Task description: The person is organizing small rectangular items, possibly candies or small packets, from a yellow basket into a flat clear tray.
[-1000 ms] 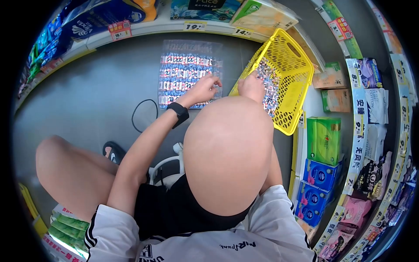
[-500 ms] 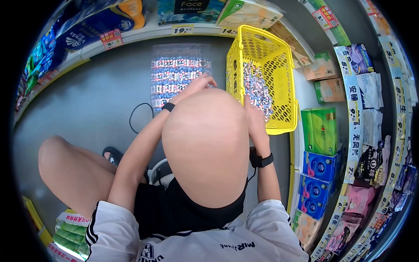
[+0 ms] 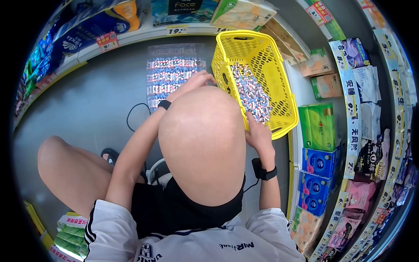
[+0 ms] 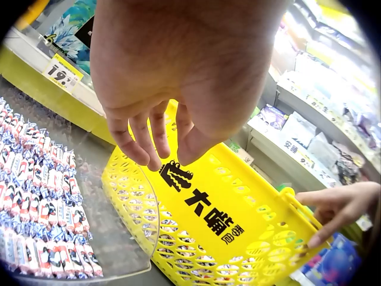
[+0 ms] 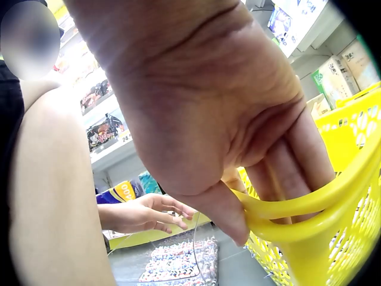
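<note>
Basket [image 3: 283,94] of yellow mesh is set on the floor [image 3: 83,100] between a clear tray [image 3: 168,76] of candy rows and the shelves [image 3: 331,131], and wrapped candies [image 3: 252,94] are heaped in it. Its near rim is gripped by the right hand [image 5: 238,131]; the fingers curled round the rim are shown only by the right wrist view. The left hand [image 4: 172,83] is held just beside the printed wall with fingers loosely bent and nothing in them, which is plain only in the left wrist view.
</note>
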`<state>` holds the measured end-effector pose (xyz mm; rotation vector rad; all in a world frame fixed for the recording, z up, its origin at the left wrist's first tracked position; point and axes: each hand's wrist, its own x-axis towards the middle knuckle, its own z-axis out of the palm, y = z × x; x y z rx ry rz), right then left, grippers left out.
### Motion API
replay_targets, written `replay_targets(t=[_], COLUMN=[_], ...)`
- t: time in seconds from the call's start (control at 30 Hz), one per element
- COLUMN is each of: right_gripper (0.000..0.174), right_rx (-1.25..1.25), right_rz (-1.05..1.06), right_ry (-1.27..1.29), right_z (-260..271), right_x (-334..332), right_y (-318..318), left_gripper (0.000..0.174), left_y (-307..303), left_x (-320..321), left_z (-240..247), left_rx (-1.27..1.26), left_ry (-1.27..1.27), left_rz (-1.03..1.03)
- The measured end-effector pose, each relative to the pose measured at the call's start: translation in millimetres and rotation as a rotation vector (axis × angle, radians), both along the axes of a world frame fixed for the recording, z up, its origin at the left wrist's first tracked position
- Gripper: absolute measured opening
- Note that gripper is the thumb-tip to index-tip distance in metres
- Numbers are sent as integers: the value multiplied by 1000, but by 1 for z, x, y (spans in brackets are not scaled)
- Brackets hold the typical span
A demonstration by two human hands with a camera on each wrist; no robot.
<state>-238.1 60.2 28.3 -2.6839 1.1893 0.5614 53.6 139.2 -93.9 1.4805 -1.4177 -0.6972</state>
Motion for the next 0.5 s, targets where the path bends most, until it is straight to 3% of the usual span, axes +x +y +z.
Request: replay_targets(t=[0.17,0.3,0.37,0.47,0.5], right_gripper=[60,47,33,33,29], right_rx=[31,142,264,156,200], right_rz=[61,110,38,61,9], right_ry=[-41,-219,-322,-477,-435], right_z=[-9,-2,15,66,27], right_x=[-10,-13,-8,3,3], right_y=[-12,-24,-25,-14,-45], left_gripper=[20,16,14,13,13], left_y=[-11,-27,-33,-54,-63], left_x=[-5,-17,-24,-35,-38], left_z=[22,50,70,87,88], left_rx=[-89,-159,-148,-157,-154], left_ry=[-128,-264,-286,-340,-372], left_rz=[12,17,-22,-94,-137])
